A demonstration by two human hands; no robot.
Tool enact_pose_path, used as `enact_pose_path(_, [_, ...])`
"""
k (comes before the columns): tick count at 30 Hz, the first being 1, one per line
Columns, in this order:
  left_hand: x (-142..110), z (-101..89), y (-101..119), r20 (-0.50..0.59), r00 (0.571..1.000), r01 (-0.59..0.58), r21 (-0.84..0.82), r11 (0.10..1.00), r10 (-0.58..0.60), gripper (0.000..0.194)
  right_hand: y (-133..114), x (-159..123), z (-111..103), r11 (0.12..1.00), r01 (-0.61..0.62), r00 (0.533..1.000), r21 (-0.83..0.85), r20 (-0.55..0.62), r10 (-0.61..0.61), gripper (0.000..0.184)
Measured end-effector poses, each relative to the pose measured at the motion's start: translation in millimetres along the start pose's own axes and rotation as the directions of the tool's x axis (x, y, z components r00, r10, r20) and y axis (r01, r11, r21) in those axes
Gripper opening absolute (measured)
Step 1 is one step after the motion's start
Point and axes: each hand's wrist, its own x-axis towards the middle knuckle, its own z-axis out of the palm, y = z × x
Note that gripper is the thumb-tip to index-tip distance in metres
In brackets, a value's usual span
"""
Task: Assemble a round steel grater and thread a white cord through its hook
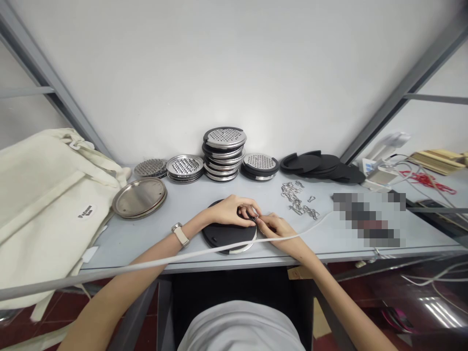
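At the front of the table lies a black round disc, with a silver metal rim showing along its right edge. My left hand rests over its upper part, fingers curled and closed at the right edge. Close beside it, my right hand pinches something too small to make out; its fingertips meet those of the left hand. Several small metal snap clips lie loose on the table behind the right hand.
Behind stand a tall stack of round graters, shorter grater stacks, and one black-rimmed stack. Round metal plates and black discs flank them. A cream bag sits left. A white cable crosses in front.
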Motion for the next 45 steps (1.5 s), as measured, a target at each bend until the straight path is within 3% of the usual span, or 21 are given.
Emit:
enact_pose_path(30, [0.2,0.4,-0.4,-0.012,0.999,-0.041,0.011,0.999,0.041,0.033,8.4,-0.7,3.3,0.999,-0.017,1.000,0.044,0.002,0.017,0.041])
enact_pose_path(38, [-0.3,1.0,-0.5,-0.008,1.000,-0.027,-0.041,0.999,0.027,0.034,10.6,-0.8,1.9,0.990,-0.042,0.999,0.138,0.021,0.040,0.040])
enact_pose_path(45, [0.1,1.0,-0.5,-0.023,0.998,-0.056,0.025,0.998,0.056,0.033,7.1,-0.6,1.7,0.994,-0.035,0.999,0.106,0.017,0.034,0.039])
